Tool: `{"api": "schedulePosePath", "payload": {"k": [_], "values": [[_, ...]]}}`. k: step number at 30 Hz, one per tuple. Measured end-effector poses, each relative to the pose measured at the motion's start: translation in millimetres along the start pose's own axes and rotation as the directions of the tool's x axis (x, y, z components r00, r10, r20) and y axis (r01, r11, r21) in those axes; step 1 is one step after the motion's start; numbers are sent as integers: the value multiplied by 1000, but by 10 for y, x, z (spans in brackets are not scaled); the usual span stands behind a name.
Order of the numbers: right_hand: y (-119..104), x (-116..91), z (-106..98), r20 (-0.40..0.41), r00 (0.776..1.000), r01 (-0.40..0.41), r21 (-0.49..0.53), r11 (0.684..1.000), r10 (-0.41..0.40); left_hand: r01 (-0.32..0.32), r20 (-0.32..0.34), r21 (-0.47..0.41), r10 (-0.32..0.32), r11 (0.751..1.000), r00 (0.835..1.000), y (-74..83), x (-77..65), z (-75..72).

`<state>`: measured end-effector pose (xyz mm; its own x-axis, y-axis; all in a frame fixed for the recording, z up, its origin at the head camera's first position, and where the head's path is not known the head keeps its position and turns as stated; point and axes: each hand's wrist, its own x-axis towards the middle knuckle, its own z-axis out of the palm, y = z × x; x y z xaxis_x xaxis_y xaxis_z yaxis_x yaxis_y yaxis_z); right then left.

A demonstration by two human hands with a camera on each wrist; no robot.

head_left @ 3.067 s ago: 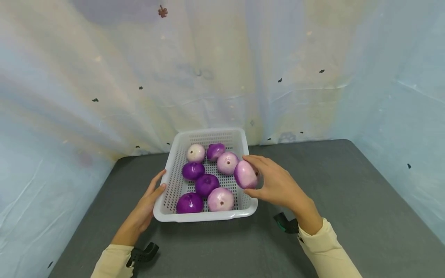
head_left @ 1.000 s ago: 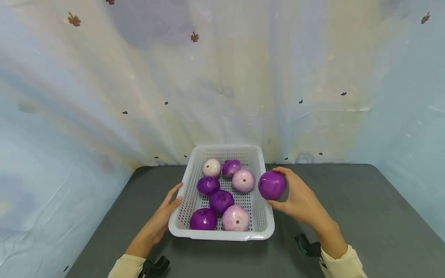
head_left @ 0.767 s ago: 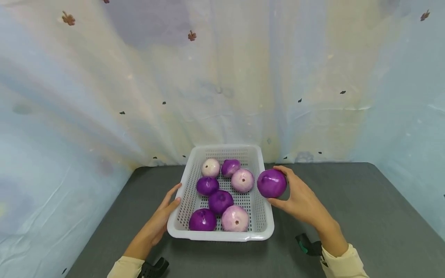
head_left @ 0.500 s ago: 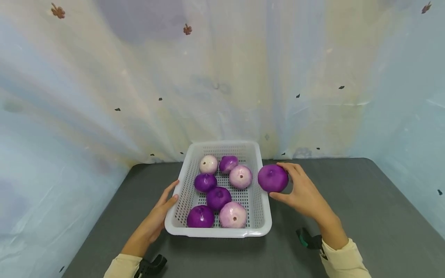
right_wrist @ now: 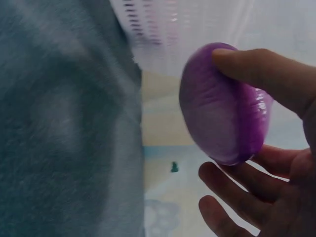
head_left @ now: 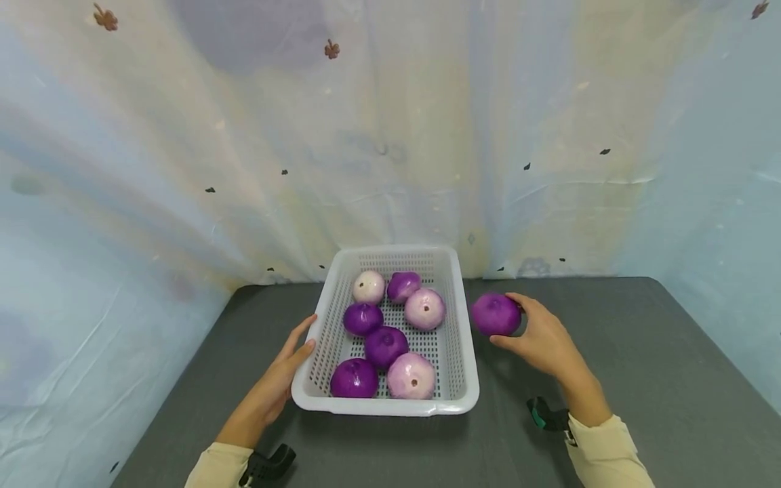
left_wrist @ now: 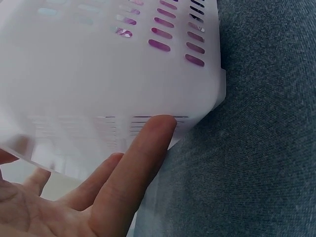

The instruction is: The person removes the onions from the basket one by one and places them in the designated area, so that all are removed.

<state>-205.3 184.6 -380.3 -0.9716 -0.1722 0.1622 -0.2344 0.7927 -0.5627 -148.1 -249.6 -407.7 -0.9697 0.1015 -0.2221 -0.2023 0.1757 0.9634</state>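
My right hand (head_left: 543, 337) pinches a shiny purple onion (head_left: 496, 314) between thumb and fingers, just right of the white basket (head_left: 384, 407). In the right wrist view the onion (right_wrist: 222, 103) is raised off the dark table surface, the thumb on one side and fingertips on the other. My left hand (head_left: 271, 386) touches the basket's left side, thumb and index fingertip at the rim. Seen from the left wrist, its mostly straight fingers (left_wrist: 133, 182) lie against the outer wall. Several onions sit inside, including a dark purple onion (head_left: 386, 347) and a pale pink onion (head_left: 411, 376).
The basket stands on a dark grey table (head_left: 641, 379), towards its back edge. A pale patterned curtain (head_left: 415, 135) hangs behind and along both sides. A black strap mount (head_left: 546, 415) sits at the right wrist, another black mount (head_left: 268, 466) at the left.
The onion in my right hand has turned from its pale end to its purple side. It has moved right, from over the basket's rim to beside it. My left hand stays at the basket.
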Motion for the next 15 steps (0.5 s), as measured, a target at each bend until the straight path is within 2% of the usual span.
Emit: {"api": "schedulePosePath", "payload": {"k": [9,15], "values": [[249,17,67,81,996,-27,-30,999,30,-30,32,13,30,999,999,-9,-1,-14],[335,19,66,128,990,-49,-49,998,55,-27,32,16,26,1000,999,13,4,-14]]}}
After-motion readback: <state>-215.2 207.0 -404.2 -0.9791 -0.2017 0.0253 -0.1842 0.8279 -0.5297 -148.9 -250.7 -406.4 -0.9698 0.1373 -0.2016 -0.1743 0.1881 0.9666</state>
